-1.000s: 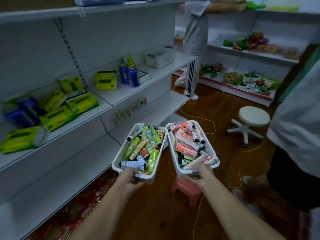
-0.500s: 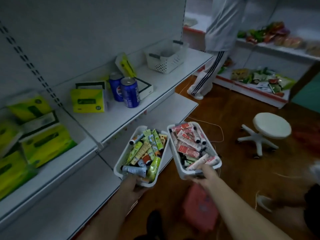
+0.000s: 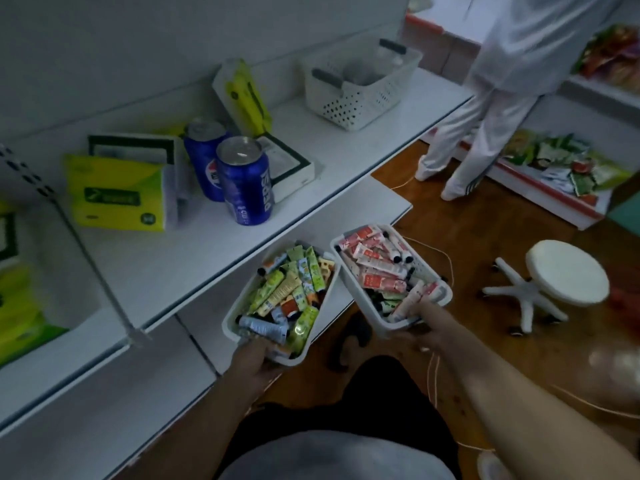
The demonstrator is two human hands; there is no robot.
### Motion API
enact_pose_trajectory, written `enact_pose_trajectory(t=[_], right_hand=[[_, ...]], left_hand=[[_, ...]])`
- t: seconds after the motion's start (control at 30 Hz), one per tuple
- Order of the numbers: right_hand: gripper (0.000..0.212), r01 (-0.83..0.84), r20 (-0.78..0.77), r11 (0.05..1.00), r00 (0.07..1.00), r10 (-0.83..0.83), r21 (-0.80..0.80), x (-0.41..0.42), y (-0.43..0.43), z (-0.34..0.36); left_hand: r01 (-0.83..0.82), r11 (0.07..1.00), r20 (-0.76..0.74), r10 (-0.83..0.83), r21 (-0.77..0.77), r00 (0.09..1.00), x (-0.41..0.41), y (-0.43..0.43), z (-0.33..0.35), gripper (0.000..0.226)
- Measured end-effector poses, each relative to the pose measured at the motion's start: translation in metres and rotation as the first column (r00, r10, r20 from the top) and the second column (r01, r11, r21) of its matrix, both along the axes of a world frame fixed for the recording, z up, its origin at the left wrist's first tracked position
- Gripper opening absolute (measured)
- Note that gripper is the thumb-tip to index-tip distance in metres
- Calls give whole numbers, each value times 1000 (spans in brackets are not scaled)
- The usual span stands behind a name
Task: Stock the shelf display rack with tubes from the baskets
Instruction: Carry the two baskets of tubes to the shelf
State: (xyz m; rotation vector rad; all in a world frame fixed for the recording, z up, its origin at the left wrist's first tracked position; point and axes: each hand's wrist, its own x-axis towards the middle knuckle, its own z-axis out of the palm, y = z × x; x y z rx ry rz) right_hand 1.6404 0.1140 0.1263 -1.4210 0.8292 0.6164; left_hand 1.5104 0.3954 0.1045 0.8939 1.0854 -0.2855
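A person stands at a white shelf rack and holds a small white basket in each hand, seen from above. The left hand (image 3: pixel 254 355) grips the near end of the left basket (image 3: pixel 228 318), fingers curled under it and thumb at the rim. That basket is heaped with green and yellow tubes (image 3: pixel 287 289). The right hand (image 3: pixel 421 325) grips the near end of the right basket (image 3: pixel 351 289) in the same way, with the thumb lying over the rim. This one holds red and pink tubes (image 3: pixel 375 270). The two baskets sit side by side, nearly touching, just ahead of the hands and over the front edge of a lower shelf.

Beyond the left hand, the shelf (image 3: pixel 346 147) carries two blue drink cans (image 3: pixel 247 181), a yellow tissue pack (image 3: pixel 114 195) to their left, and a larger white basket (image 3: pixel 360 88) farther back. Past the right hand, a white stool (image 3: pixel 566 271) stands on the wooden floor (image 3: pixel 467 230), and another person in white clothes (image 3: pixel 502 81) stands farther off.
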Motion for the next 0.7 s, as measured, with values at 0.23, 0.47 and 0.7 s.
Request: enact_pose_trajectory(t=[0.23, 0.47, 0.7], right_hand=[[42, -196, -121, 980, 974, 190, -38, 104, -12, -42], [43, -325, -213, 928, 908, 360, 182, 171, 2, -64], [64, -425, -199, 879, 862, 466, 215, 188, 21, -64]], left_hand=[[-156, 985, -28, 158, 78, 987, 47, 0, -42, 28], [-511, 859, -133, 509, 18, 851, 103, -92, -35, 25], [-747, 664, -90, 743, -23, 664, 108, -136, -38, 48]])
